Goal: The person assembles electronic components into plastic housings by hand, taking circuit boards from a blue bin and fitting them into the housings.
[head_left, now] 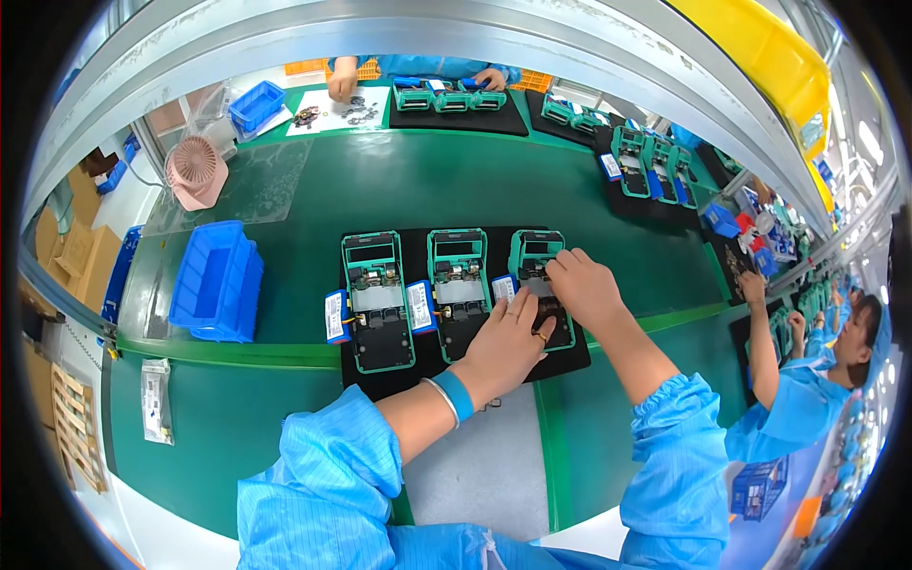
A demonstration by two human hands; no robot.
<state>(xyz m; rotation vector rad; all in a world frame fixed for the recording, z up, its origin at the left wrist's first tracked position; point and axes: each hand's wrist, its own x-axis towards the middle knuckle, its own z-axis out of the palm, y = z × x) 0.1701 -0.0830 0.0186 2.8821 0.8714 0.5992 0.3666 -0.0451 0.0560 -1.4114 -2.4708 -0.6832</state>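
Three green-and-black device housings stand in a row on a black mat (425, 366): a left one (384, 340), a middle one (462, 328) and a right one (562, 334). White-and-blue battery packs lie beside them, such as the left battery pack (334, 316) and the middle battery pack (421, 306). Across the lower left of the right housing lies my left hand (508, 347), fingers stretched out, a blue band on its wrist. My right hand (581, 285) bends over that housing's upper part, fingertips pressed together; whatever they pinch is hidden.
Left of the mat is a blue bin (217, 285), with a pink fan (196, 171) behind it. A packaged item (157, 401) lies at the near left. Across the green table (380, 180), another person's hands (344, 81) work near more housings (448, 95). A co-worker (807, 380) sits at right.
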